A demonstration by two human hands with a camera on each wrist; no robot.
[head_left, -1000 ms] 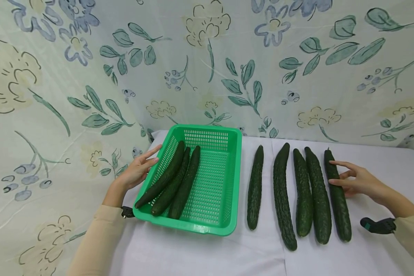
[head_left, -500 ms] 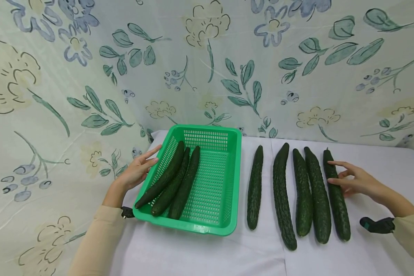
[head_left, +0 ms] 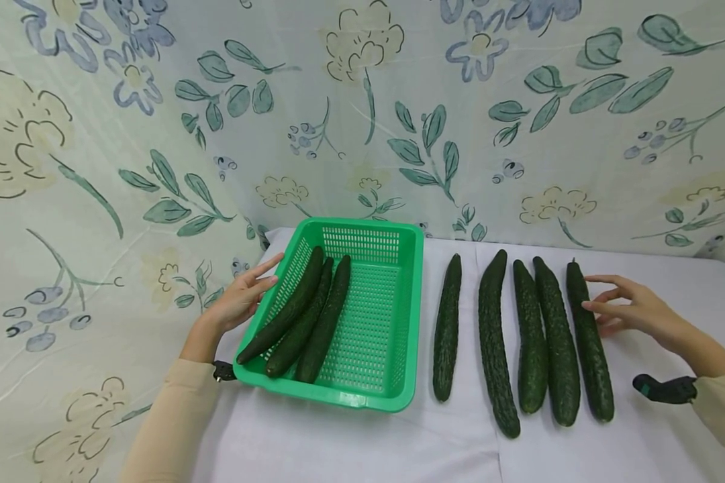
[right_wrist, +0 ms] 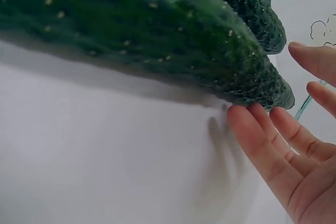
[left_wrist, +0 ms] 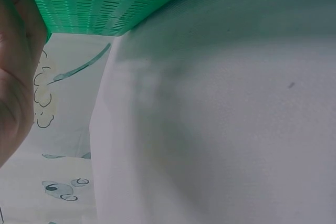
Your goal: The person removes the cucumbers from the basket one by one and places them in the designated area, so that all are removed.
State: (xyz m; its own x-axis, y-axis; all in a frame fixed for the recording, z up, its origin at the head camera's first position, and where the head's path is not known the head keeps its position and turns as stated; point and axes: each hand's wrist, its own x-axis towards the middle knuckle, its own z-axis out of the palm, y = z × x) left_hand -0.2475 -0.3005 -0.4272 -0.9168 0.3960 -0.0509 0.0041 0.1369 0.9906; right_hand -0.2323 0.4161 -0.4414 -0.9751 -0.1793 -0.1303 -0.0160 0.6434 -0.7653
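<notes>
My left hand (head_left: 234,306) rests against the left side of a green plastic basket (head_left: 418,315), its fingers straight along the rim. In the left wrist view that hand touches the slotted basket wall (left_wrist: 94,1). Three dark green cucumbers (head_left: 321,322) lie inside the basket, toward its left. My right hand (head_left: 637,310) is just right of the rightmost cucumber (head_left: 591,349) on the table, fingers loosely spread. The right wrist view has the thumb and fingers apart around the far end of that cucumber (right_wrist: 157,35), not closed on it.
Left of the right hand, several more cucumbers stand in a row: a short one (head_left: 448,329), a long curved one (head_left: 494,335) and a close pair, one of them a thick cucumber (head_left: 558,349). A white cloth (head_left: 350,449) covers the table; a floral curtain (head_left: 374,134) hangs behind.
The right hand has drawn back slightly to the right, and its fingertips have come off the top of the rightmost cucumber. That cucumber shifted slightly left earlier. The left hand and basket stay put.
</notes>
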